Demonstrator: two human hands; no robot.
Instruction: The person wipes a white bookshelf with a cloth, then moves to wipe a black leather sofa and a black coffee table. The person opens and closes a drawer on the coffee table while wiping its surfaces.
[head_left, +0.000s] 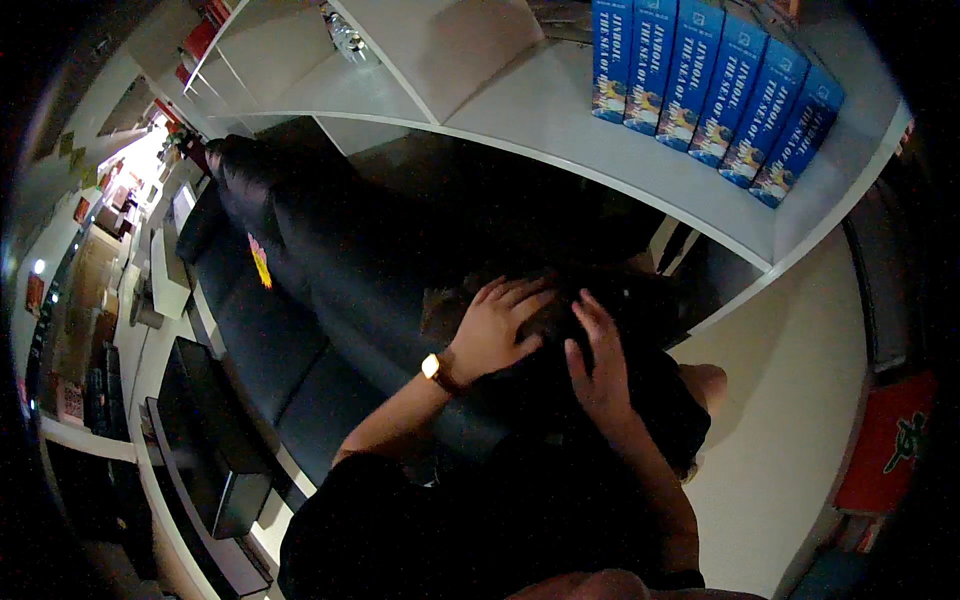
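Observation:
My left hand (499, 330), with a watch (430, 367) on its wrist, is spread over a dark brown item (442, 311) at the end of the black sofa (337, 277). It seems to rest on that item; what the item is cannot be told in the dark. Just to the right, my right hand (598, 360) hovers at or over the same dark area with its fingers apart. Neither hand shows anything in its grip. The surface under both hands is too dark to make out, so contact of the right hand is unclear.
A white shelf unit (570, 157) stands beyond the sofa, holding several blue boxes (679, 82) and a clear plastic bottle (349, 41). A long black table (217, 442) lies at the left. A red printed panel (885, 450) is at the right, past the pale floor (780, 420).

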